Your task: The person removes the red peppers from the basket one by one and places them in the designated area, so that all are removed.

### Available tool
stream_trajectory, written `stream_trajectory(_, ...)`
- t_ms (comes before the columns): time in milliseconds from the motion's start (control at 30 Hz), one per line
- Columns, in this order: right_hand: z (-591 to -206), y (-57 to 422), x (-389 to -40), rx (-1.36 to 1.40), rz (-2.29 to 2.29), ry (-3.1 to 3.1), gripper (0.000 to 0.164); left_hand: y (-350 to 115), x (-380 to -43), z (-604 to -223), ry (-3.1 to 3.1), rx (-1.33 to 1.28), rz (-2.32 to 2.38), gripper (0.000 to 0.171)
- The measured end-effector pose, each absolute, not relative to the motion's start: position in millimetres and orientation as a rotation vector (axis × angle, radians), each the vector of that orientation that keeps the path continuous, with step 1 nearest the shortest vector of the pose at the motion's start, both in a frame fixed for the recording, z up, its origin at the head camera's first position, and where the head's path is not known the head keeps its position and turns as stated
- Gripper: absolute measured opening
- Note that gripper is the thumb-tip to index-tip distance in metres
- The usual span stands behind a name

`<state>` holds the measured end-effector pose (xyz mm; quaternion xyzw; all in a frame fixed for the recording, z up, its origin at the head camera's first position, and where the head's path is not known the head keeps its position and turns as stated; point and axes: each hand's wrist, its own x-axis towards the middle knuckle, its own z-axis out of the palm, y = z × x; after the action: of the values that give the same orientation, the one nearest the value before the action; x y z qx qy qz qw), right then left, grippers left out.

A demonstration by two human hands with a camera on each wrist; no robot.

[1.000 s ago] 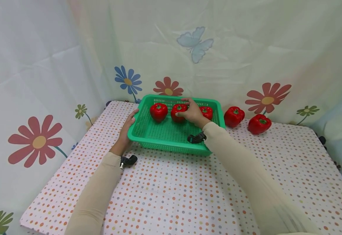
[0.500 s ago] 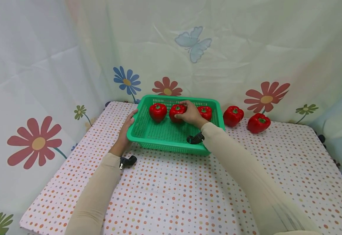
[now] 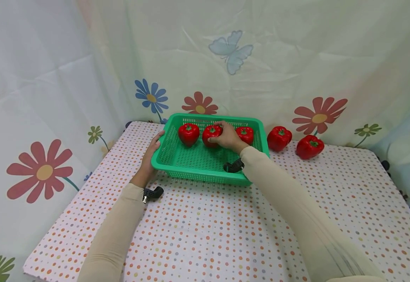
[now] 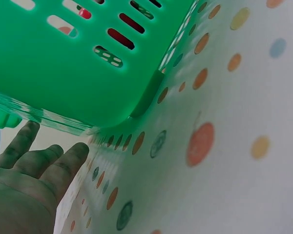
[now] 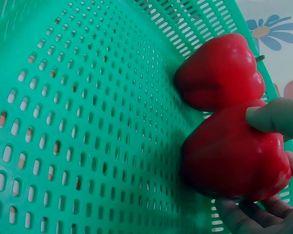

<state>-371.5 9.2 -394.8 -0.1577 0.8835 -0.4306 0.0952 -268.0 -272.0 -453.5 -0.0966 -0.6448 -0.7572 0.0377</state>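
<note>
A green plastic basket (image 3: 205, 177) with slotted walls holds three red bell peppers in a row along its back. My right hand (image 3: 228, 137) grips the middle bell pepper (image 3: 209, 137), thumb on its near side and fingers round the far side. In the right wrist view this bell pepper (image 5: 234, 151) sits against the left bell pepper (image 5: 217, 73). The right bell pepper (image 3: 246, 134) is partly behind my hand. My left hand (image 3: 149, 158) rests along the basket's left side; its fingers (image 4: 63, 168) reach out straight beneath the rim in the left wrist view.
Two more bell peppers, one beside the basket (image 3: 279, 139) and another further right (image 3: 309, 147), lie on the table. A dotted cloth (image 3: 190, 235) covers the tabletop. Behind it hangs a flowered curtain (image 3: 261, 90), close to the basket's back edge.
My right hand's raised fingers have come down and closed round the middle bell pepper. The left hand stays at the basket's side. The whole head view has shifted slightly.
</note>
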Motion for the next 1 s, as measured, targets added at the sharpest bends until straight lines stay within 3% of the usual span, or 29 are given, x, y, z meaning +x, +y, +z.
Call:
stream_trajectory(567,-389.2,14.7,-368.0,-0.477,-1.369,2.579,0.064,-271.8,-269.0,-453.9,-1.954,-0.282,-2.34,0.052)
stream_trajectory(1000,-339.0,56.1,-335.4,-0.425,-1.581,2.427,0.067,-273.4,-269.0,-455.0,-1.97,-0.292,-2.334,0.052)
